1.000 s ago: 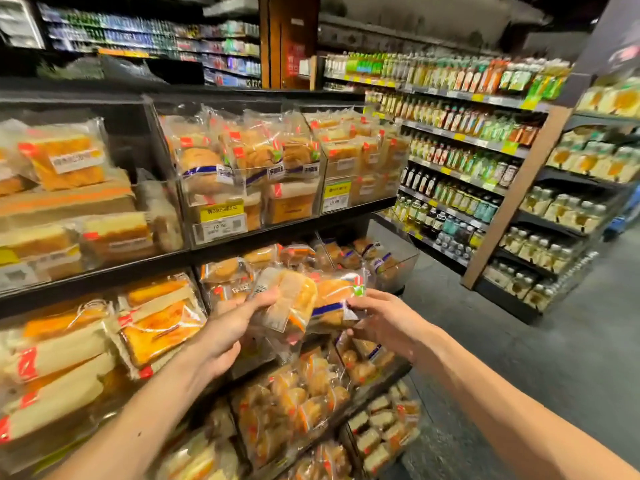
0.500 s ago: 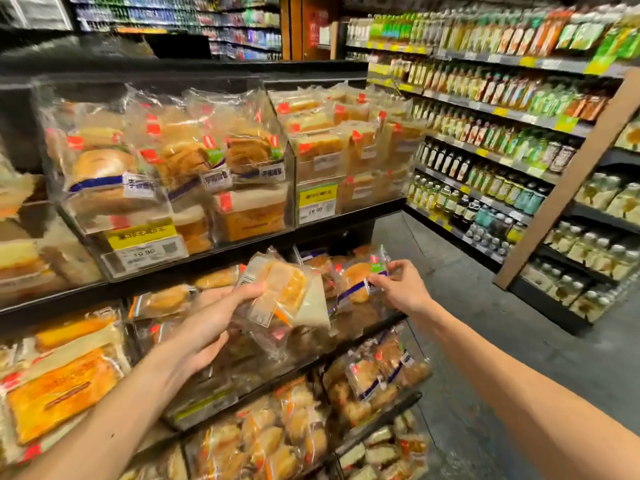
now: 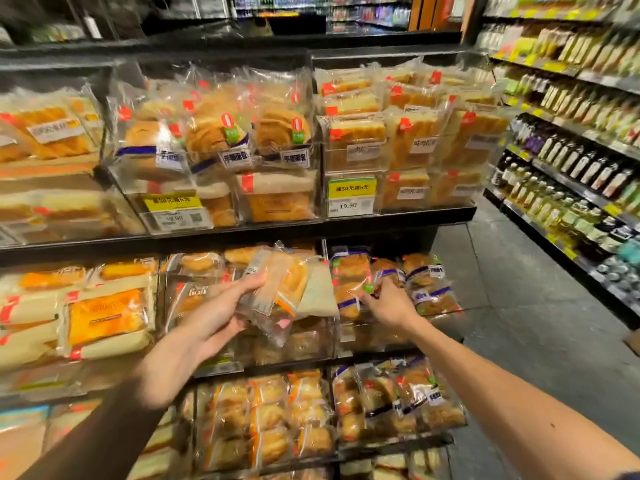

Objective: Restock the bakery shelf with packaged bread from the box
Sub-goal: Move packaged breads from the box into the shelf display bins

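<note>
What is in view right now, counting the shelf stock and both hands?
held bread packs: a few, clear wrap over golden bread, in front of the middle tier
blue-banded pack: one, brown bread, right bin of the middle tier
shelved bread packs: many, golden to brown, on every tier
price labels: two, yellow over white, on the top-tier bin fronts
bottles: many, dark and pale, on the aisle shelving at right
floor: one, grey tiles, at right
left hand: one, holds the held bread packs
right hand: one, fingertips pinch the blue-banded pack
</note>
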The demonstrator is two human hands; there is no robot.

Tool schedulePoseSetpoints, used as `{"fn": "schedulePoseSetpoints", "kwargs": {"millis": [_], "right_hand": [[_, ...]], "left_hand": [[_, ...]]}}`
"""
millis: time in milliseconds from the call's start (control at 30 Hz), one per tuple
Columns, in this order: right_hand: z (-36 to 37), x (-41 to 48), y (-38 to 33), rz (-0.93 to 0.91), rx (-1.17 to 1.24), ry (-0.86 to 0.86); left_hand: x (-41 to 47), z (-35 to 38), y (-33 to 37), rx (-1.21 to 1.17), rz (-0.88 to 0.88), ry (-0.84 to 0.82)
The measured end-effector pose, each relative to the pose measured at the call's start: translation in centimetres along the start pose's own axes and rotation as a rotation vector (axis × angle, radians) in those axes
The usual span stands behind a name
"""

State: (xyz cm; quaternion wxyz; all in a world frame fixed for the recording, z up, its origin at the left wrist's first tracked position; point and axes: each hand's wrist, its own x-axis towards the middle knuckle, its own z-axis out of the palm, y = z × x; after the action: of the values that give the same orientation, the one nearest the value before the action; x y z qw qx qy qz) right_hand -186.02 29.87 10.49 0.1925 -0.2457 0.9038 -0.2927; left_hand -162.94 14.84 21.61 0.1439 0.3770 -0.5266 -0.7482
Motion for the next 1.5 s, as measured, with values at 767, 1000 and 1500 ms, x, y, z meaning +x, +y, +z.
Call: {"fn": "schedulePoseSetpoints", "kwargs": {"millis": [767,1000,1500], "right_hand": [[-5.9,-5.7,-4.2,-0.017,0.943,-0.594],[-2.6,-7.5,-11.2,-0.117,0.777,-0.861],[15.5,-18.5,-31.1,-0.39,0.6,-0.923]], "left_hand": [[-1.8,2.4,-1.8,-0.151,0.038,-0.087],[-6.2,-5.3,-1.9,-0.264,0.062,0.053],[-21.7,-32.4,-3.4,-0.428,0.151,0.392]]}}
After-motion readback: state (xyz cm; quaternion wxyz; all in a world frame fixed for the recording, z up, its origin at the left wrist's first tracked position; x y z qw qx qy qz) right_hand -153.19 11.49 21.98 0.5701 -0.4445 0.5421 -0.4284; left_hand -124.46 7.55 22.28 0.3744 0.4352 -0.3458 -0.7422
